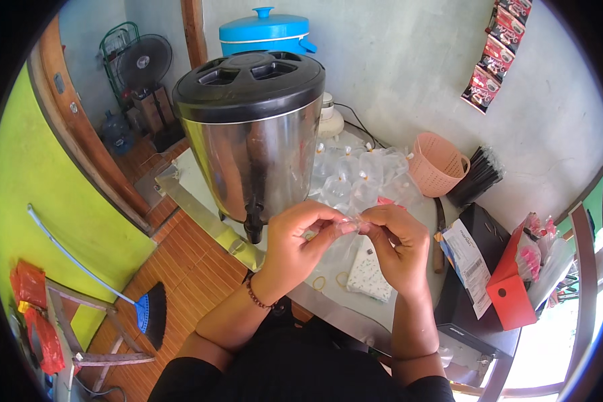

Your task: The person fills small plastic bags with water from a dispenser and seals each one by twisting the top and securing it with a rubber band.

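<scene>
My left hand (301, 243) and my right hand (403, 246) meet above the table, fingertips pinching a thin clear plastic bag (350, 225) between them. Much of the bag is hidden by my fingers. Behind it, several clear plastic bags (335, 190) stand grouped, filled and tied at the neck with rubber bands. Two loose rubber bands (319, 284) lie on the table below my hands. A white patterned item (368, 274) rests partly behind my right hand. Beyond my left hand stands a steel drink dispenser (261, 161) with a black lid and a black tap (254, 221).
A pink basket (434, 166), a bundle of black drinking straws (475, 176) and a wooden-handled knife (438, 246) lie at the right, near a black box (475, 281) and a red box (512, 299). A blue drink jug (264, 30) stands behind the dispenser. A broom (148, 316) is at left.
</scene>
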Motion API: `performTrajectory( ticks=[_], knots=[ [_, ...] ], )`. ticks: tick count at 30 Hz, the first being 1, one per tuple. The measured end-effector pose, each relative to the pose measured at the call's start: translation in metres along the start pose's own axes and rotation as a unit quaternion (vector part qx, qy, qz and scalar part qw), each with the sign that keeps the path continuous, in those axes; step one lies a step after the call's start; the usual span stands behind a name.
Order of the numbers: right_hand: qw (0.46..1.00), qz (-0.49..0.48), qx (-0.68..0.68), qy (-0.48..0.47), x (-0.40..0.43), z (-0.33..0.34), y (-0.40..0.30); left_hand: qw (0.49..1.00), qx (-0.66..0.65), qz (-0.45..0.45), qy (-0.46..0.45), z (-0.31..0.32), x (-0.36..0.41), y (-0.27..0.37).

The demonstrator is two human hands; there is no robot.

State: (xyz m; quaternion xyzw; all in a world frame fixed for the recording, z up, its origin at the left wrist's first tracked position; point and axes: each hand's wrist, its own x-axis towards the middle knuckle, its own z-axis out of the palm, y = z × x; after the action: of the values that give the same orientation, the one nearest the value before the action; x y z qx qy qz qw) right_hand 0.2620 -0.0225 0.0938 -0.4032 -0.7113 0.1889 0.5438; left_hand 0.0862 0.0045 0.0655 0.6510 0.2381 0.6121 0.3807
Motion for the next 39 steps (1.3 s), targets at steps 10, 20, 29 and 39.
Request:
performTrajectory(
  ticks=[10,20,29,39],
  knots=[
    [0.999,0.052,0.005,-0.006,0.003,-0.011,0.017,0.991,-0.03,-0.116,-0.064,0.012,0.02,-0.04],
    [0.993,-0.076,-0.089,-0.007,0.007,-0.009,0.021,0.945,-0.289,-0.149,-0.039,0.019,0.018,-0.027],
    [0.98,-0.128,-0.15,0.029,0.007,-0.014,0.013,0.977,-0.08,-0.045,-0.191,0.03,0.007,-0.021],
    [0.987,-0.04,-0.013,0.156,0.0,-0.027,0.004,0.958,0.09,-0.011,-0.272,0.014,-0.005,-0.006]
  ],
)
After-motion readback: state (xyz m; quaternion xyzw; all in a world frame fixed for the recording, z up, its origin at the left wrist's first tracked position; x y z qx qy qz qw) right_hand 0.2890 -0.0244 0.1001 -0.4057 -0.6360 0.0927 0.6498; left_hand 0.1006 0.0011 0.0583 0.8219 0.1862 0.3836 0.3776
